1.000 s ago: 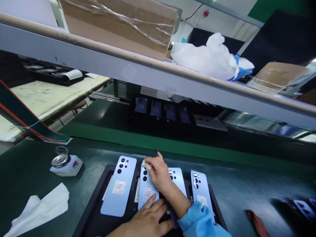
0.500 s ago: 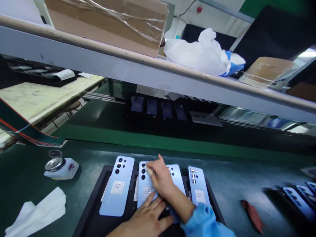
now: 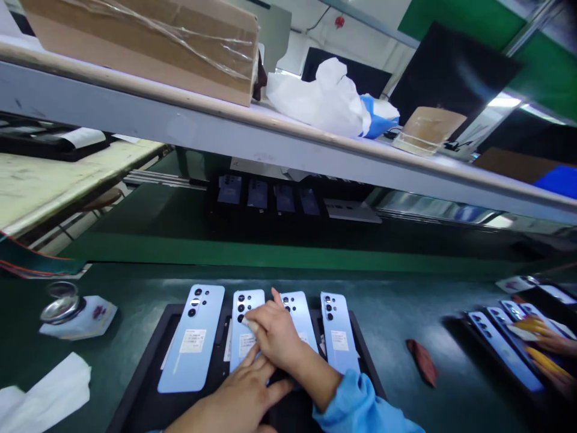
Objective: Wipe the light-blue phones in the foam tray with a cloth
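Four blue phones lie back up in a black tray (image 3: 167, 325), each with a white label. My left hand (image 3: 246, 385) is flat with fingers spread, resting over the lower part of the second phone (image 3: 241, 300) from the left. My right hand (image 3: 274, 331) pinches a small whitish wipe (image 3: 250, 325) against that phone's back, just below its camera lenses. The right forearm, in a blue sleeve, partly covers the third phone (image 3: 298, 313). The leftmost phone (image 3: 192, 340) and the rightmost phone (image 3: 339, 331) are untouched.
A dispenser bottle (image 3: 83, 316) and white tissue (image 3: 58, 394) are at left; a reddish cloth (image 3: 422, 362) lies right of the tray. Another person's hands (image 3: 552, 349) work over more phones at far right. A shelf (image 3: 216, 129) crosses overhead; another phone tray (image 3: 265, 216) sits beyond.
The camera view has turned right, shifting everything leftward. My right hand and wipe moved from the lenses down the phone's back. Another person's hands have come into view at right.
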Action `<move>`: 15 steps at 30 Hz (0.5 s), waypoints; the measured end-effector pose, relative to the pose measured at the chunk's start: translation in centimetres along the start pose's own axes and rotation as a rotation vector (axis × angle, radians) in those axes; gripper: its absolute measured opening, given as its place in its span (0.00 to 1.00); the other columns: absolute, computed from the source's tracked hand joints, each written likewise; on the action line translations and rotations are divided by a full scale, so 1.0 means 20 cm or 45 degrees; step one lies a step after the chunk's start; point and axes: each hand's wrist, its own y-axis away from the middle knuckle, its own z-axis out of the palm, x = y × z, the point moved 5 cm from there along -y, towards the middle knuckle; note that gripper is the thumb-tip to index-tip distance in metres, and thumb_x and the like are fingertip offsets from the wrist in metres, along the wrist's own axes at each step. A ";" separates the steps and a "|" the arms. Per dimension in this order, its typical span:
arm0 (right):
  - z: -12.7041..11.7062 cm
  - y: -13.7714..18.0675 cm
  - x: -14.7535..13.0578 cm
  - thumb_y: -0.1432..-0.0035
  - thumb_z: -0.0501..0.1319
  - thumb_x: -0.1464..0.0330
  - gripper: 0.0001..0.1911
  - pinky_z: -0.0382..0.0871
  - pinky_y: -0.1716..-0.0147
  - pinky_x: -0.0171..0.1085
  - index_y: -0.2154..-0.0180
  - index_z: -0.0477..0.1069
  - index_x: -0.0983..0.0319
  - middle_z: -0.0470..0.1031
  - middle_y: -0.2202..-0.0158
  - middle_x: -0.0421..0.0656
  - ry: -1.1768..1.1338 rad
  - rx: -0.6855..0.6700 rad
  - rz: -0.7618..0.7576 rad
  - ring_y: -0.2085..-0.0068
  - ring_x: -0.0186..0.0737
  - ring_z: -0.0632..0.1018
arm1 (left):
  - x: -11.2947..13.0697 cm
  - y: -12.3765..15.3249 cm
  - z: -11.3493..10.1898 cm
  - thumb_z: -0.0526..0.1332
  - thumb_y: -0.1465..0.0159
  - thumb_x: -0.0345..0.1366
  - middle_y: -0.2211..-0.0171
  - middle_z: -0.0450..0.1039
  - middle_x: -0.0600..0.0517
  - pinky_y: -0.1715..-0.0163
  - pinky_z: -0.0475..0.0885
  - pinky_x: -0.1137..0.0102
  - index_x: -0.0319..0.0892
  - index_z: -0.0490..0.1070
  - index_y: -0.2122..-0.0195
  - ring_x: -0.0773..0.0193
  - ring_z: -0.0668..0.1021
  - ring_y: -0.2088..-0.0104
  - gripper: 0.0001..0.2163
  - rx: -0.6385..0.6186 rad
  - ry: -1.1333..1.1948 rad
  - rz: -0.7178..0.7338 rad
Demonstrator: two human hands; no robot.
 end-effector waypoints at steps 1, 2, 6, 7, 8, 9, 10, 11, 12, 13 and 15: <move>-0.04 0.01 0.01 0.39 0.57 0.74 0.10 0.49 0.35 0.59 0.60 0.75 0.57 0.79 0.66 0.40 -0.008 0.032 0.034 0.64 0.39 0.76 | 0.00 0.01 0.00 0.75 0.46 0.38 0.30 0.51 0.40 0.38 0.58 0.41 0.55 0.58 0.34 0.38 0.56 0.32 0.40 0.009 0.004 0.003; -0.09 0.01 0.04 0.38 0.58 0.73 0.08 0.48 0.35 0.59 0.61 0.75 0.57 0.79 0.65 0.40 -0.018 0.071 0.075 0.63 0.39 0.77 | 0.01 0.01 0.00 0.75 0.46 0.39 0.31 0.52 0.40 0.38 0.57 0.42 0.54 0.57 0.34 0.40 0.57 0.32 0.41 0.023 0.004 0.007; -0.39 0.07 0.22 0.39 0.62 0.69 0.09 0.50 0.37 0.61 0.56 0.75 0.56 0.80 0.65 0.40 -0.076 0.306 0.293 0.64 0.39 0.79 | 0.04 0.00 0.09 0.73 0.44 0.41 0.35 0.60 0.36 0.40 0.63 0.41 0.46 0.61 0.35 0.38 0.64 0.35 0.37 0.159 -0.240 0.028; -0.45 0.11 0.26 0.40 0.63 0.68 0.11 0.52 0.37 0.62 0.55 0.75 0.56 0.80 0.65 0.40 -0.087 0.347 0.336 0.65 0.39 0.79 | 0.07 -0.01 0.13 0.73 0.44 0.41 0.35 0.61 0.34 0.43 0.66 0.42 0.44 0.63 0.37 0.36 0.66 0.37 0.35 0.236 -0.373 0.075; -0.50 0.15 0.29 0.40 0.63 0.68 0.12 0.53 0.38 0.62 0.54 0.76 0.56 0.81 0.65 0.40 -0.090 0.367 0.365 0.66 0.39 0.79 | 0.10 -0.02 0.17 0.72 0.42 0.40 0.36 0.63 0.35 0.45 0.69 0.45 0.42 0.65 0.39 0.36 0.68 0.39 0.31 0.339 -0.516 0.151; -0.52 0.18 0.30 0.40 0.63 0.68 0.13 0.54 0.38 0.62 0.53 0.76 0.56 0.81 0.66 0.40 -0.087 0.361 0.377 0.66 0.40 0.79 | 0.15 -0.04 0.21 0.69 0.39 0.39 0.38 0.65 0.36 0.46 0.71 0.48 0.42 0.67 0.40 0.38 0.70 0.40 0.26 0.454 -0.647 0.245; -0.53 0.20 0.31 0.40 0.63 0.68 0.13 0.55 0.39 0.61 0.52 0.76 0.56 0.81 0.66 0.40 -0.079 0.328 0.364 0.65 0.40 0.79 | 0.19 -0.06 0.25 0.66 0.36 0.37 0.39 0.67 0.39 0.46 0.72 0.51 0.43 0.68 0.42 0.42 0.72 0.42 0.21 0.573 -0.748 0.335; -0.52 0.21 0.29 0.39 0.63 0.68 0.13 0.56 0.39 0.60 0.52 0.76 0.56 0.81 0.65 0.40 -0.066 0.281 0.325 0.64 0.41 0.80 | 0.23 -0.09 0.28 0.63 0.33 0.35 0.40 0.69 0.43 0.46 0.72 0.54 0.45 0.68 0.43 0.45 0.73 0.42 0.18 0.679 -0.816 0.404; -0.49 0.20 0.27 0.39 0.63 0.68 0.13 0.56 0.39 0.59 0.52 0.76 0.55 0.81 0.64 0.40 -0.052 0.219 0.269 0.63 0.41 0.79 | 0.26 -0.12 0.32 0.60 0.31 0.34 0.41 0.71 0.45 0.45 0.71 0.57 0.46 0.68 0.43 0.48 0.74 0.43 0.15 0.754 -0.853 0.443; -0.45 0.18 0.25 0.38 0.63 0.69 0.13 0.56 0.39 0.58 0.52 0.76 0.54 0.82 0.63 0.40 -0.036 0.149 0.209 0.62 0.40 0.79 | 0.28 -0.15 0.34 0.59 0.30 0.35 0.42 0.72 0.46 0.46 0.71 0.58 0.46 0.68 0.43 0.50 0.75 0.44 0.14 0.791 -0.864 0.448; -0.36 0.13 0.21 0.39 0.63 0.71 0.14 0.56 0.39 0.56 0.52 0.77 0.53 0.82 0.62 0.40 -0.002 -0.003 0.112 0.61 0.40 0.79 | 0.29 -0.22 0.39 0.57 0.29 0.38 0.43 0.73 0.46 0.47 0.71 0.60 0.47 0.67 0.41 0.51 0.76 0.46 0.16 0.749 -0.832 0.410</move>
